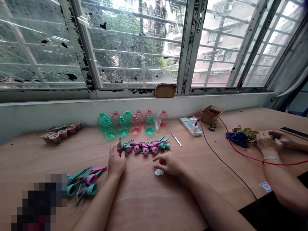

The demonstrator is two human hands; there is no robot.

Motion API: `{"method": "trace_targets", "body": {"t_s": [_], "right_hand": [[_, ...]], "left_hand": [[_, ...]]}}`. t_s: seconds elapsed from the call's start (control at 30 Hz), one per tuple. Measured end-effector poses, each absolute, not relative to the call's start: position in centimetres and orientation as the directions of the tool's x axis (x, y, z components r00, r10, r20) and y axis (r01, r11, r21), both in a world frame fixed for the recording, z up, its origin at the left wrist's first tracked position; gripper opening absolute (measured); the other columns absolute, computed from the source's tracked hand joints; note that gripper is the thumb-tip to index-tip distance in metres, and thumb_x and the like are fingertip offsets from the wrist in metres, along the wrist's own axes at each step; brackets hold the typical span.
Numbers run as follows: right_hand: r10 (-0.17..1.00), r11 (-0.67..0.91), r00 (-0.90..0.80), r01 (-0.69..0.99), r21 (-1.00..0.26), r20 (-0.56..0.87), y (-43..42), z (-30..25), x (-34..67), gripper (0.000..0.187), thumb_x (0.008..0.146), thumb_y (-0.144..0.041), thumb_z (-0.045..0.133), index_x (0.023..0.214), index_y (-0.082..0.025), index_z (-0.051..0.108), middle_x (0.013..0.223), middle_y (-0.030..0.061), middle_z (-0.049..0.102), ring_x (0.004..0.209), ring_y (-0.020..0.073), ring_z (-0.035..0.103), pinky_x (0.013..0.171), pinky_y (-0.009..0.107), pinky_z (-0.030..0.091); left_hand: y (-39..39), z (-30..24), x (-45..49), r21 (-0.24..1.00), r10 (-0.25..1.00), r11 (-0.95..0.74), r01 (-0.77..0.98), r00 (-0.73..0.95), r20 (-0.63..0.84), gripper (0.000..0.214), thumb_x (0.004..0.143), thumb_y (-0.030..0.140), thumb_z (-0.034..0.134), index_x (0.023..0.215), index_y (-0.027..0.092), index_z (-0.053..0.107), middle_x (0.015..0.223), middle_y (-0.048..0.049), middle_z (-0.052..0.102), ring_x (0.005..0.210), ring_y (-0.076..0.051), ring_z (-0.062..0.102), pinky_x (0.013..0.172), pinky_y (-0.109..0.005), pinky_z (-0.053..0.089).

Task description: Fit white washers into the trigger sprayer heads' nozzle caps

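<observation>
My left hand (116,160) rests on the wooden table (144,199) with its fingertips touching the left end of a row of teal and pink spray-trigger heads (143,147); the fingers are loosely curled and hold nothing I can see. My right hand (169,163) lies palm down, fingers spread, right beside two small white discs (159,172). Behind the row stand several green and pink small plastic bottles (131,123).
A pile of more trigger heads (84,183) lies at the lower left. Brown caps (61,132) sit at the back left. A thin metal strip (176,138), power strip (191,125) with red and black cables, and a small cardboard box (211,115) are right. Another person's hands (271,141) work on blue and gold parts (243,136).
</observation>
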State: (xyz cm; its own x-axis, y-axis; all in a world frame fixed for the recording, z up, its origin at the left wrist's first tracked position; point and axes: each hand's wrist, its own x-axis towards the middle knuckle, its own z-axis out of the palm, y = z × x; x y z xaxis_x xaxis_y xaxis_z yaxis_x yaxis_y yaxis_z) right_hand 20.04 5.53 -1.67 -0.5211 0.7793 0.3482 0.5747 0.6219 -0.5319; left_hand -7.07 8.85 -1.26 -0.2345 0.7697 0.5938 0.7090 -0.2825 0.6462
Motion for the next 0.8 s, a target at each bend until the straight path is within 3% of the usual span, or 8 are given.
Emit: {"method": "trace_targets", "body": {"t_s": [0.17,0.37,0.5,0.6,0.67,0.8], "right_hand": [[0.783,0.614,-0.531,0.578,-0.538,0.323,5.6,-1.4,20.2,0.021,0.085,-0.034,0.063,0.099,-0.020,0.072,0.069,0.0000,0.068,0.059,0.0098,0.057,0.058,0.019,0.039],[0.777,0.615,-0.559,0.580,-0.533,0.288,5.4,-1.0,20.5,0.017,0.085,-0.028,0.061,0.090,-0.019,0.074,0.072,0.0008,0.069,0.062,0.0100,0.058,0.058,0.019,0.038],[0.734,0.646,-0.637,0.545,-0.534,0.237,5.2,-0.7,20.7,0.017,0.077,-0.033,0.070,0.088,-0.021,0.074,0.069,-0.0017,0.065,0.061,0.0092,0.056,0.056,0.019,0.037],[0.725,0.647,-0.662,0.558,-0.520,0.191,5.2,-0.6,20.7,0.025,0.070,-0.037,0.075,0.091,-0.022,0.074,0.073,-0.0020,0.065,0.063,0.0095,0.055,0.056,0.019,0.036],[0.729,0.642,-0.663,0.575,-0.508,0.170,5.3,-0.5,20.7,0.029,0.068,-0.039,0.077,0.091,-0.023,0.075,0.076,-0.0016,0.066,0.065,0.0103,0.055,0.057,0.020,0.036],[0.729,0.641,-0.666,0.581,-0.501,0.161,5.2,-0.4,20.6,0.030,0.067,-0.039,0.077,0.093,-0.024,0.075,0.080,-0.0007,0.067,0.068,0.0116,0.056,0.059,0.020,0.036]], "left_hand": [[9.1,-1.3,-7.2,0.644,0.784,-0.264,0.718,-0.229,0.577,0.038,0.079,0.017,0.050,0.117,0.019,0.053,0.109,-0.0090,0.058,0.097,-0.024,0.057,0.095,-0.042,0.046],[8.1,-0.4,-6.2,0.590,0.698,-0.253,0.767,-0.278,0.660,0.030,0.081,0.025,0.053,0.110,0.018,0.054,0.109,-0.0102,0.055,0.102,-0.027,0.053,0.098,-0.045,0.042],[7.3,3.0,-6.8,0.606,0.744,-0.255,0.754,-0.248,0.621,0.032,0.079,0.029,0.053,0.110,0.019,0.054,0.110,-0.0087,0.056,0.094,-0.024,0.055,0.086,-0.038,0.047],[6.7,6.5,-9.4,0.578,0.854,-0.210,0.788,-0.140,0.501,0.032,0.081,0.033,0.047,0.110,0.020,0.054,0.109,-0.0071,0.060,0.085,-0.021,0.058,0.080,-0.034,0.048],[6.1,8.3,-11.9,0.474,0.924,-0.200,0.858,0.003,0.383,0.032,0.080,0.032,0.044,0.106,0.021,0.057,0.109,-0.0060,0.062,0.085,-0.021,0.059,0.078,-0.033,0.047],[4.3,9.9,-16.2,0.325,0.964,-0.246,0.913,0.266,-0.019,0.041,0.069,0.029,0.051,0.108,0.025,0.063,0.111,-0.0035,0.065,0.096,-0.024,0.060,0.077,-0.029,0.047]]}}
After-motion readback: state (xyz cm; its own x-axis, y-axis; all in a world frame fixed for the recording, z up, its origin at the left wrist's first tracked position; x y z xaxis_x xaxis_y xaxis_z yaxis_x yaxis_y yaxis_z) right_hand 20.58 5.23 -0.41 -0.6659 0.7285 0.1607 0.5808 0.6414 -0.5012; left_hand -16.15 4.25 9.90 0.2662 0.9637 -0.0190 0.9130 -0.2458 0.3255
